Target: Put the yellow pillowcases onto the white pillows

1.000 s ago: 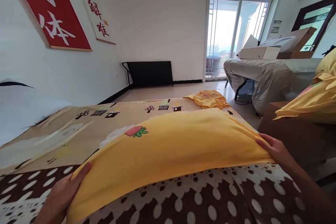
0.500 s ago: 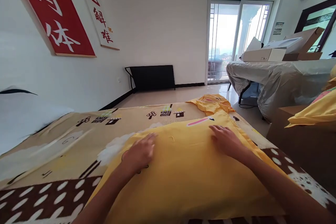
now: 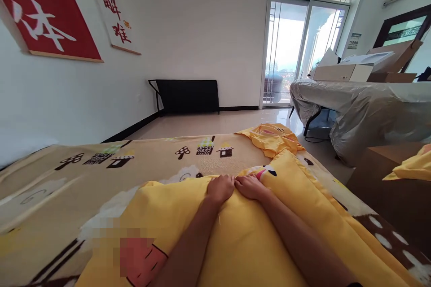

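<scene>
A plump yellow pillow [image 3: 249, 242] with printed pictures lies on a patterned beige and brown blanket [image 3: 155, 157]. My left hand [image 3: 221, 187] and my right hand [image 3: 249, 186] meet side by side at the middle of its far edge. Their fingers are curled over that edge and gripping it, with the fingertips hidden. Under my hands the pillow dips, and its far corners bulge on either side. Just beyond its far right corner lies a crumpled yellow cloth [image 3: 269, 136].
To the right, a cardboard box [image 3: 380, 161] stands with more yellow cloth [image 3: 412, 166] on it. Behind is a plastic-covered table [image 3: 363, 103] bearing opened boxes [image 3: 343, 72]. A folded black table [image 3: 188, 96] leans on the far wall, left of a glass door [image 3: 286, 49].
My hands have come together from lying apart and flat on the pillow, and now grip its far edge. The pillow has bunched in the middle. The view has turned slightly right.
</scene>
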### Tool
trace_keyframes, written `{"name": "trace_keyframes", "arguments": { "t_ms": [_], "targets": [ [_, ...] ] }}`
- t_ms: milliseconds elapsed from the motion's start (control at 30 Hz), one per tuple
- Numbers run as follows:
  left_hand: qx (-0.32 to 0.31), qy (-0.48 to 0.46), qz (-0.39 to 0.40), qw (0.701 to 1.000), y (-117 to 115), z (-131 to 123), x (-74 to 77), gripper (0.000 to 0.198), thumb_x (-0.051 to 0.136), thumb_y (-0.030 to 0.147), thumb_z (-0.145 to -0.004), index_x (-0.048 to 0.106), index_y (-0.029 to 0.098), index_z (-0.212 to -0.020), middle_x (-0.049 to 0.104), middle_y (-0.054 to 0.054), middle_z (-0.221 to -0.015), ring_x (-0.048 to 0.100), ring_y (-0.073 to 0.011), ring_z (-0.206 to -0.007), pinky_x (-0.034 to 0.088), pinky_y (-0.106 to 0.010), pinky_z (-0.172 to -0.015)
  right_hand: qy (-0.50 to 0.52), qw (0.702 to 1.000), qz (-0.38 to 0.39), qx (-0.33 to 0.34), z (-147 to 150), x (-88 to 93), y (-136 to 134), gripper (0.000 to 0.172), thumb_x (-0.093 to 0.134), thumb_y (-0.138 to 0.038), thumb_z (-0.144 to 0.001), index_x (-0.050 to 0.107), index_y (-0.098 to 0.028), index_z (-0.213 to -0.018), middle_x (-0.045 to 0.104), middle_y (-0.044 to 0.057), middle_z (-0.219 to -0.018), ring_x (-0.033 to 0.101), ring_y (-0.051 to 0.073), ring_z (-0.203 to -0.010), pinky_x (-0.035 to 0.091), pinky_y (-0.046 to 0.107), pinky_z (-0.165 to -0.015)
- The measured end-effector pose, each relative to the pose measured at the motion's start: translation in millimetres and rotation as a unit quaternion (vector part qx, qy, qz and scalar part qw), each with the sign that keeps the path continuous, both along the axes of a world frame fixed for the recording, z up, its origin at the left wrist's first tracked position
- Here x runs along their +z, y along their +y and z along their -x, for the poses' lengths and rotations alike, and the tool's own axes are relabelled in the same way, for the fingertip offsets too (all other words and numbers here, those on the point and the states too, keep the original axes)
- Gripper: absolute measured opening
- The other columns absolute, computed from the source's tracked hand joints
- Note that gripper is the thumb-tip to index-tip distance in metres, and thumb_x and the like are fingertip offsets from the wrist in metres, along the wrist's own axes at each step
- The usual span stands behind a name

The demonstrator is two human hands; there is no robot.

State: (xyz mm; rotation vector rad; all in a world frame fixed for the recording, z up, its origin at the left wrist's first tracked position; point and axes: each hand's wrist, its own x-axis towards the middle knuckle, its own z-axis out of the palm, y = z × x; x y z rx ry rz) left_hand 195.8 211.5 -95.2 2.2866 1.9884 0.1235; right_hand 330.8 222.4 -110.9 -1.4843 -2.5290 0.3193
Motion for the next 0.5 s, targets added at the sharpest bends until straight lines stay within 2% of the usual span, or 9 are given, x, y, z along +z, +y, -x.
{"name": "trace_keyframes", "arguments": {
  "t_ms": [100,200,333,400,500],
  "targets": [
    [-0.017,-0.036,0.012,0.999,8.1,7.9,1.2,0.048,0.028,0.039,-0.094,0.067,0.013,-0.101,0.067,-0.018,-0.108,0.062,-0.0252,-0.104,0.043,-0.036,-0.092,0.004,1.000,0.019,-0.012,-13.0,0.2,14.1,0.046,0.026,-0.037,-0.096,0.066,-0.015,-0.099,0.068,0.013,-0.111,0.059,0.024,-0.105,0.035,0.036,-0.092],
    [-0.014,-0.077,0.026,0.997,12.1,35.5,4.3,0.053,0.024,0.046,-0.091,0.067,0.018,-0.103,0.068,-0.014,-0.111,0.062,-0.0246,-0.103,0.044,-0.032,-0.088,0.006,0.999,0.033,-0.036,-46.2,0.8,26.7,0.047,0.026,-0.041,-0.095,0.067,-0.018,-0.098,0.068,0.011,-0.111,0.059,0.024,-0.106,0.032,0.037,-0.095],
    [0.015,-0.113,0.050,0.992,12.0,104.8,-1.9,0.059,0.022,0.053,-0.087,0.067,0.022,-0.109,0.064,-0.007,-0.122,0.058,-0.0242,-0.112,0.043,-0.031,-0.094,0.020,0.996,0.051,-0.070,-110.7,-9.5,37.6,0.051,0.024,-0.046,-0.095,0.067,-0.021,-0.104,0.068,0.009,-0.112,0.058,0.024,-0.107,0.031,0.040,-0.099],
    [0.043,-0.120,0.063,0.990,11.8,142.7,-11.9,0.065,0.020,0.055,-0.085,0.063,0.018,-0.118,0.059,-0.007,-0.130,0.054,-0.0245,-0.120,0.041,-0.032,-0.100,0.029,0.993,0.057,-0.099,-140.4,-19.9,42.3,0.056,0.020,-0.048,-0.095,0.067,-0.021,-0.107,0.067,0.008,-0.115,0.057,0.025,-0.111,0.030,0.041,-0.102],
    [0.080,-0.117,0.060,0.988,15.4,188.0,-33.1,0.075,0.015,0.059,-0.084,0.064,0.014,-0.118,0.063,-0.007,-0.124,0.058,-0.0251,-0.114,0.046,-0.032,-0.096,0.037,0.987,0.064,-0.145,-171.7,-38.1,50.4,0.057,0.017,-0.047,-0.095,0.064,-0.022,-0.117,0.060,0.005,-0.128,0.051,0.023,-0.121,0.029,0.039,-0.106]
  ]
}}
